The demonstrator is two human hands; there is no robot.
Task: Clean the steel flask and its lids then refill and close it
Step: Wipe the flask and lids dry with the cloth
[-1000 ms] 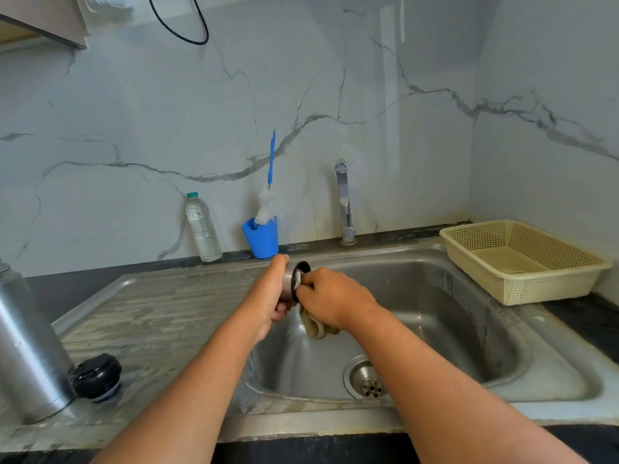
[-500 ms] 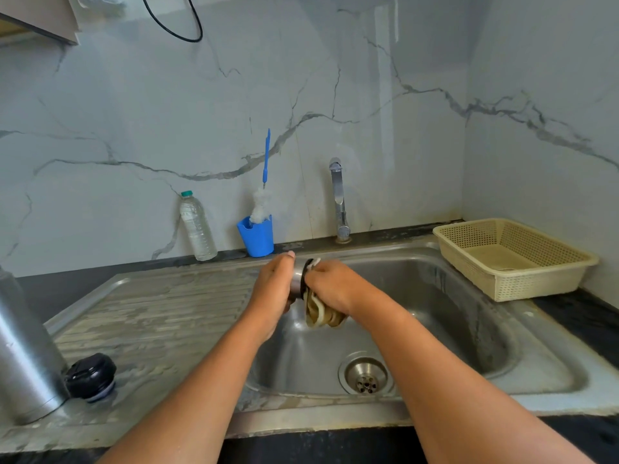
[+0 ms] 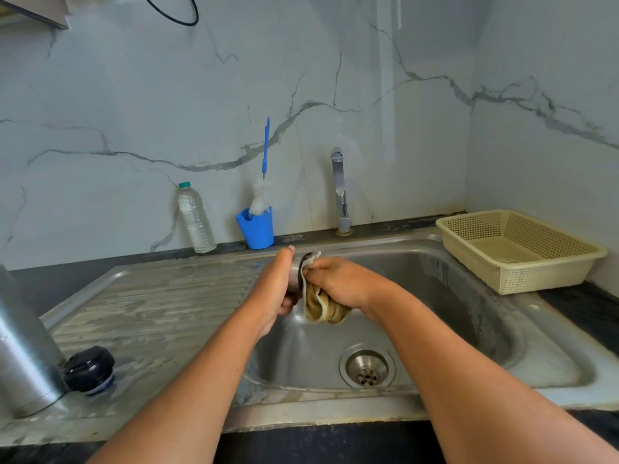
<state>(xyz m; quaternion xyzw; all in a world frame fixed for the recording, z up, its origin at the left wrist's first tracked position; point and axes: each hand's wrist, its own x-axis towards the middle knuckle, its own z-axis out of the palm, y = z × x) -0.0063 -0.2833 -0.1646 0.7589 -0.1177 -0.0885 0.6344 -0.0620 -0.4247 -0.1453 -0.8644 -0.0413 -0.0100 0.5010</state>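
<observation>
Near left on the drainboard (image 3: 160,303): flask (image 3: 23,346), with stopper (image 3: 88,368) just right of it. Far along the wall (image 3: 134,95), left to right: bottle (image 3: 196,219), cup (image 3: 256,231) with brush (image 3: 265,162) standing in it, tap (image 3: 340,192). Far right, beside the sink (image 3: 469,296): basket (image 3: 519,252). Over the sink, left hand (image 3: 276,291) gripping cap (image 3: 294,274), right hand (image 3: 340,283) holding cloth (image 3: 323,308) against it.

Soft even daylight, faint glare on the wall (image 3: 385,95), wide-angle bowing at edges.

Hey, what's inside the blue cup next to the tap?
A bottle brush stands in the blue cup, with its white bristles above the rim and its blue handle rising along the wall. The cup's wall hides the brush's lower end and anything else at the bottom.
</observation>
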